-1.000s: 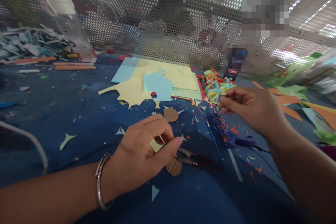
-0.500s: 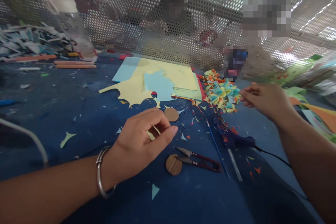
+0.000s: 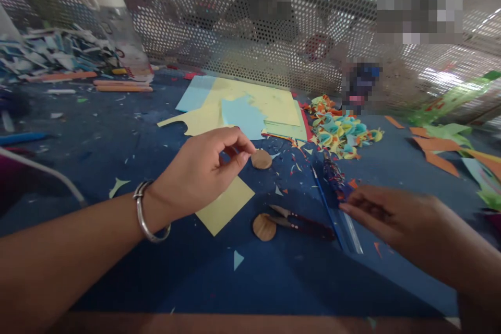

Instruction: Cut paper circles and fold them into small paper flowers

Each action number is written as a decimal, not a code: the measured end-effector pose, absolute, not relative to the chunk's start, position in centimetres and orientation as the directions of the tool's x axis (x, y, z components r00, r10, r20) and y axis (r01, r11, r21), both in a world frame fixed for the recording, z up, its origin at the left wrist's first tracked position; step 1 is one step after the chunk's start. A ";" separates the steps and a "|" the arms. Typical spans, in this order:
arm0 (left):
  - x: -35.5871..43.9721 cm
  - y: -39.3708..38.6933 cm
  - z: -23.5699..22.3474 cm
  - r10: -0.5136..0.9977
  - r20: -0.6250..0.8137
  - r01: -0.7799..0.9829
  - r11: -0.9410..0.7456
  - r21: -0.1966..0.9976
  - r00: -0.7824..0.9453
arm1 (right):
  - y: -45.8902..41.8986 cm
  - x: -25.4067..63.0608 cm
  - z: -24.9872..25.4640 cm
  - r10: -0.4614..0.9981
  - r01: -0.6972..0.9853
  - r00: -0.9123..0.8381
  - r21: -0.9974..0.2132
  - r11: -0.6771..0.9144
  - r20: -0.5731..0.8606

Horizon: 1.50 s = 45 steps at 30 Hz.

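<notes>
My left hand point(image 3: 207, 169), with a silver bangle, hovers over a yellow paper square point(image 3: 227, 207). Its thumb and fingers are drawn together beside a round wooden disc point(image 3: 261, 159); whether a small thing is pinched there cannot be made out. My right hand point(image 3: 395, 219) is wrapped round the handle of a dark purple glue gun point(image 3: 333, 177), whose handle it mostly hides. A second wooden disc point(image 3: 264, 227) lies nearer me, with the blade tips of thread snips point(image 3: 305, 223) over its edge. A blue thin stick point(image 3: 326, 209) lies beside the glue gun.
Colourful folded paper pieces point(image 3: 340, 130) are heaped beyond the glue gun. Yellow and blue paper sheets point(image 3: 274, 102) lie at the back before a perforated metal screen point(image 3: 188, 15). A bottle point(image 3: 125, 36) stands back left; orange scraps point(image 3: 436, 148) lie right.
My right hand has come down from the paper heap to the glue gun and closed on its handle. My left hand has shifted slightly, baring the yellow square; the view has tilted down.
</notes>
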<state>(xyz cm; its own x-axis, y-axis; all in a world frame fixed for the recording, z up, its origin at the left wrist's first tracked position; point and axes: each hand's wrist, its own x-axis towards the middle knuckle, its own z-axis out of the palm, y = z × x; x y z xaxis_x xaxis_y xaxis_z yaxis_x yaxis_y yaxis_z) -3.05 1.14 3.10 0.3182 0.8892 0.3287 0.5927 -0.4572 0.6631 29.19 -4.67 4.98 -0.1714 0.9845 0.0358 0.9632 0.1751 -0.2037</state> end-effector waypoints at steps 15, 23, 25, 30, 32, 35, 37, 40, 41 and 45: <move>-4.2 1.0 2.3 0.842 -0.040 0.830 -0.520 0.203 0.538 | -5.8 31.9 1.9 0.962 0.969 -0.235 -0.115 0.220 -0.138; -3.9 0.7 2.4 0.810 -0.016 0.776 -0.555 0.298 0.586 | -6.8 29.2 2.8 0.902 0.892 -0.413 -0.145 0.428 0.122; -3.9 0.6 2.6 0.794 -0.041 0.756 -0.560 0.338 0.606 | -6.7 27.8 2.9 0.869 0.855 -0.485 -0.158 0.495 0.099; -3.6 0.8 2.7 0.774 -0.067 0.697 -0.525 0.488 0.630 | -5.7 25.1 3.2 0.834 0.835 -0.545 -0.136 0.533 -0.080; -3.7 1.4 2.4 0.819 -0.007 0.718 -0.498 0.486 0.573 | -5.4 24.5 3.4 0.841 0.849 -0.525 -0.153 0.506 -0.129; -4.0 2.7 1.5 0.856 0.102 0.749 -0.496 0.438 0.507 | -5.2 24.3 3.6 0.858 0.872 -0.484 -0.179 0.456 -0.172; -4.1 3.4 0.9 0.858 0.156 0.750 -0.506 0.426 0.490 | -5.0 24.4 3.6 0.865 0.878 -0.471 -0.189 0.440 -0.174; -3.9 3.6 0.3 0.852 0.186 0.763 -0.522 0.382 0.489 | -4.8 24.6 3.4 0.877 0.882 -0.460 -0.190 0.432 -0.139; -3.8 3.5 0.3 0.852 0.192 0.767 -0.522 0.372 0.487 | -4.7 24.7 3.4 0.882 0.884 -0.454 -0.186 0.429 -0.123; -3.9 3.3 0.7 0.888 0.210 0.787 -0.459 0.412 0.408 | -4.3 24.8 3.5 0.891 0.878 -0.449 -0.221 0.424 -0.071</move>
